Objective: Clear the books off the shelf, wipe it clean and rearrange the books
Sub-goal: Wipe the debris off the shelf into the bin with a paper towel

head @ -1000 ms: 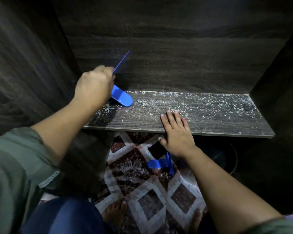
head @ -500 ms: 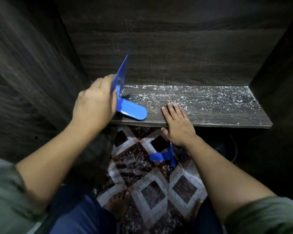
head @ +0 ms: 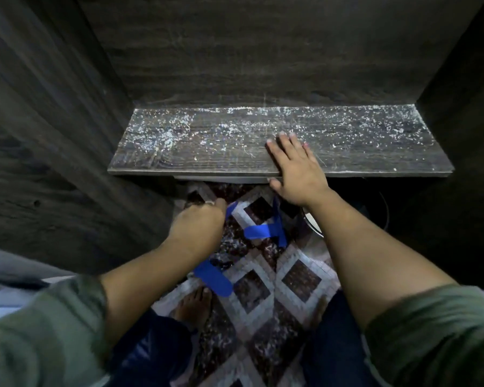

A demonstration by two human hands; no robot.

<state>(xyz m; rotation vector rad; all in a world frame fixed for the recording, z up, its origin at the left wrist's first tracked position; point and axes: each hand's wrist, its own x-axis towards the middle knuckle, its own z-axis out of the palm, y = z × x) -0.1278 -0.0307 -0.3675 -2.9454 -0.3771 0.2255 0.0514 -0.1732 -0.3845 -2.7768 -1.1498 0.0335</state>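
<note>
Two dark wood-grain side walls (head: 53,135) and a back panel (head: 249,51) box in the shelf (head: 207,152). It sits in the upper middle of the view with its long axis running left to right, and its top is strewn with white dust and specks. The front edge faces the person, and below it open room drops to a floor (head: 299,280) of dark diamonds framed in pale bands. The right hand (head: 294,169) lies flat on the shelf by that edge, fingers straight and pointing toward the back, thumb over the lip, grasping nothing. The left hand (head: 199,227) hangs below the shelf, over the floor, fingers curled around a blue bookend (head: 213,277) whose rounded tongue points down toward a bare foot (head: 193,305); blur hides its exact tilt. A second blue bookend (head: 263,231) sits on the floor between the forearms, and a round pale rim (head: 313,224), perhaps a bowl, shows under the shelf.
</note>
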